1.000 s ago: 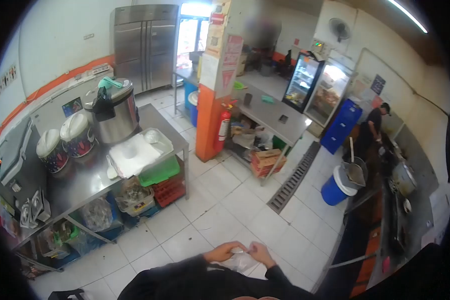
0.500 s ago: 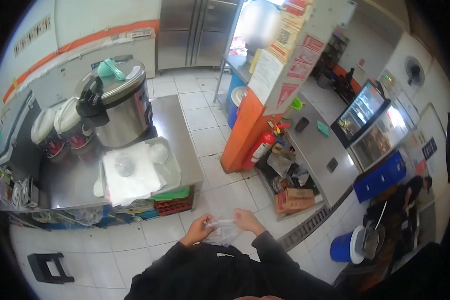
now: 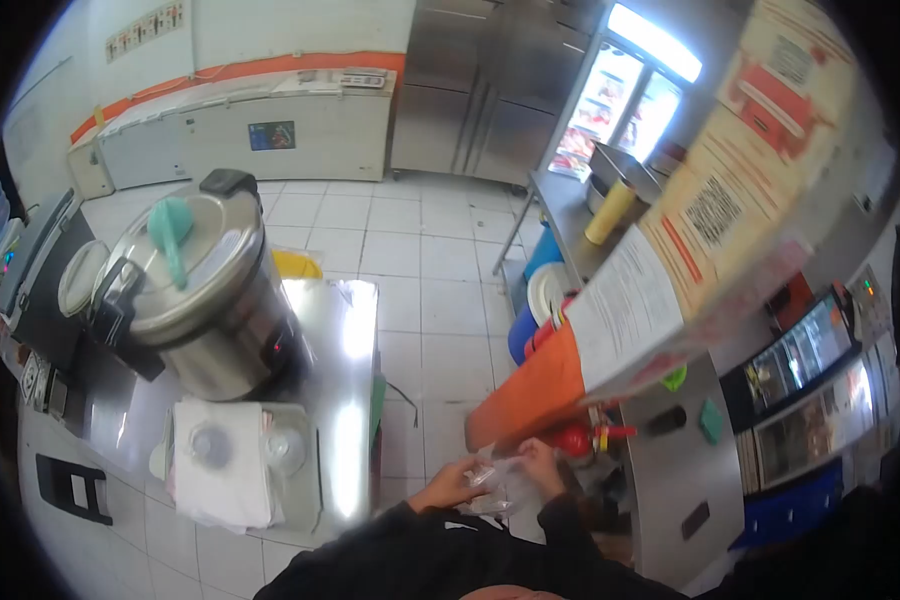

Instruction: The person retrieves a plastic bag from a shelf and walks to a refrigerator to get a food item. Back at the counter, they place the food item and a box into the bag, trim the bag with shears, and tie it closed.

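Observation:
A clear plastic bag [image 3: 505, 490] hangs between my two hands, low in the view and in front of my dark clothing. My left hand [image 3: 450, 484] grips one side of its upper edge. On the other side, my right hand [image 3: 540, 464] pinches the plastic with bent fingers. What the bag holds, if anything, I cannot make out. To the left, a tray [image 3: 310, 490] on the steel table [image 3: 120, 420] carries white sheets [image 3: 225, 485] and two clear round items, perhaps rolled bags or lids.
A large steel cooker [image 3: 205, 310] with a teal scoop [image 3: 173, 235] on its lid stands on the table. Ahead rises an orange-based pillar [image 3: 530, 400], with a red fire extinguisher [image 3: 573, 440] beside it. A steel counter [image 3: 700, 460] runs along the right. A black stool [image 3: 75, 488] is at lower left.
My view has turned and moved forward, so the pillar and cooker look nearer. Both hands still hold the bag, which now looks more spread out between them.

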### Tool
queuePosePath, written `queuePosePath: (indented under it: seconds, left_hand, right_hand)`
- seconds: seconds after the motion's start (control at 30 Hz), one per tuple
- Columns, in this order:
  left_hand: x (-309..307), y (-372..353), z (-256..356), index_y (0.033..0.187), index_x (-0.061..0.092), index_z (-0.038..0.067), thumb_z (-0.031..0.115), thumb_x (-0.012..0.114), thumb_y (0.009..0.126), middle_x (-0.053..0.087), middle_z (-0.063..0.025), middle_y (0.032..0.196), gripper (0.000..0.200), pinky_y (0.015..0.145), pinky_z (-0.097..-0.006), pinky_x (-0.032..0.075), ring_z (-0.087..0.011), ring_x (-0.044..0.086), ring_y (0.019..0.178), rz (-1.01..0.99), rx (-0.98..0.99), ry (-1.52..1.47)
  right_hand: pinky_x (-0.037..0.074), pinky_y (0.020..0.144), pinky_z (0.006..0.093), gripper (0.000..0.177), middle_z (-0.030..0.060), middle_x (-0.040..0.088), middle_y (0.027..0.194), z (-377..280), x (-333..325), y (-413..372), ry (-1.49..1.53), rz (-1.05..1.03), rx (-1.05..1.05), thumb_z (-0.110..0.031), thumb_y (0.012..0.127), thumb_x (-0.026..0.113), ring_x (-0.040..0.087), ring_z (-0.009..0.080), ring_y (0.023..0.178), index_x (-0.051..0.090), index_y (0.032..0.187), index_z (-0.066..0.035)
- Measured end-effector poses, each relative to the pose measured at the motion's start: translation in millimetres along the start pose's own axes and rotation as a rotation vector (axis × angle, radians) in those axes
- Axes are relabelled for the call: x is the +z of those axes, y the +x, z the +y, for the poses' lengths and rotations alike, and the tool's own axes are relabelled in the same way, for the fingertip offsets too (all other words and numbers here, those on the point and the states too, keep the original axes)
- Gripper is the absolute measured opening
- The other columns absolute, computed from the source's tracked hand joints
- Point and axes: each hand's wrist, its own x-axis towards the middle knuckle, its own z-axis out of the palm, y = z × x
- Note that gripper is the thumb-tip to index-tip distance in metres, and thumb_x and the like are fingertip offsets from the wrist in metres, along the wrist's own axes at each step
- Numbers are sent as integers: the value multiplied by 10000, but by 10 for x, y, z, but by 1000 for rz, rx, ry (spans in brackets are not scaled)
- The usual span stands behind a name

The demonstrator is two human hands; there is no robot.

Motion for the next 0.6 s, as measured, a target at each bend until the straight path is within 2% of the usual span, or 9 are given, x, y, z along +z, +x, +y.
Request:
queuePosePath:
  seconds: [0.07, 0.1, 0.17, 0.23, 0.3, 0.33, 0.43, 0.57, 0.6]
  left_hand:
    - [-120, 415, -417, 1165, 534, 66, 174, 789, 753, 607, -69, 937, 496, 595, -249, 484, -87, 578, 680, 174, 28, -29]
    - [-236, 506, -390, 1161, 542, 56, 201, 794, 733, 612, -85, 958, 517, 646, -276, 489, -124, 589, 733, 259, -32, -1]
    - [-567, 746, -294, 1133, 552, 43, 204, 798, 705, 630, -95, 935, 519, 679, -293, 495, -144, 603, 769, 436, -180, 45]
    - [-680, 827, -390, 1097, 556, 42, 173, 802, 693, 645, -81, 853, 490, 646, -279, 496, -123, 605, 731, 593, -343, 32]
    - [-969, 1084, -459, 1070, 559, 42, 156, 808, 683, 650, -66, 779, 474, 613, -275, 497, -114, 606, 689, 731, -455, -8]
    - [-1061, 1216, -558, 1022, 549, 48, 142, 825, 665, 647, -45, 728, 461, 573, -268, 490, -96, 596, 638, 818, -336, 5]
    - [-1519, 1699, -732, 994, 523, 47, 150, 838, 660, 646, -43, 732, 471, 566, -261, 481, -78, 592, 649, 791, -478, -41]
    - [-2425, 2761, -553, 972, 463, 37, 183, 847, 623, 611, -116, 683, 538, 550, -342, 479, -241, 631, 620, 689, -502, 283]
    - [-2629, 3035, -533, 971, 452, 33, 179, 803, 651, 594, -161, 685, 497, 573, -409, 479, -342, 620, 639, 683, -386, 335]
  right_hand:
    - [453, 629, 267, 98, 25, 580, 727, -297, 104, 889, -55, -95, -186, -20, 761, 636, 540, 100, 682, 587, 842, -47]
    - [457, 633, 299, 62, 49, 584, 721, -858, 195, 1198, 21, -228, -157, -63, 794, 619, 531, 137, 664, 588, 844, -43]
    - [465, 603, 311, 198, 58, 591, 717, -479, 647, 2121, -246, -383, -247, -57, 740, 658, 552, 145, 652, 609, 931, -55]
    - [463, 587, 304, 318, 42, 596, 714, -786, 946, 2803, -385, -930, -224, -27, 684, 675, 547, 128, 640, 620, 995, -66]
    - [462, 584, 300, 378, 32, 598, 714, -905, 1319, 3282, -377, -1150, -207, -21, 663, 675, 542, 131, 630, 622, 1033, -79]
    - [462, 582, 298, 409, 27, 598, 715, -968, 1517, 3579, -373, -1246, -209, -19, 653, 675, 540, 133, 624, 623, 1053, -86]
    - [469, 587, 297, 456, 23, 607, 739, -1051, 1902, 4313, -325, -1295, -249, -1, 653, 648, 555, 137, 635, 622, 1094, -114]
    - [475, 600, 295, 480, 45, 601, 782, -838, 1722, 5579, -480, -1236, -424, 25, 651, 609, 564, 132, 678, 629, 1102, -139]
    - [474, 596, 292, 480, 49, 599, 783, -953, 1537, 5931, -474, -1189, -308, 23, 649, 604, 563, 127, 681, 632, 1098, -143]
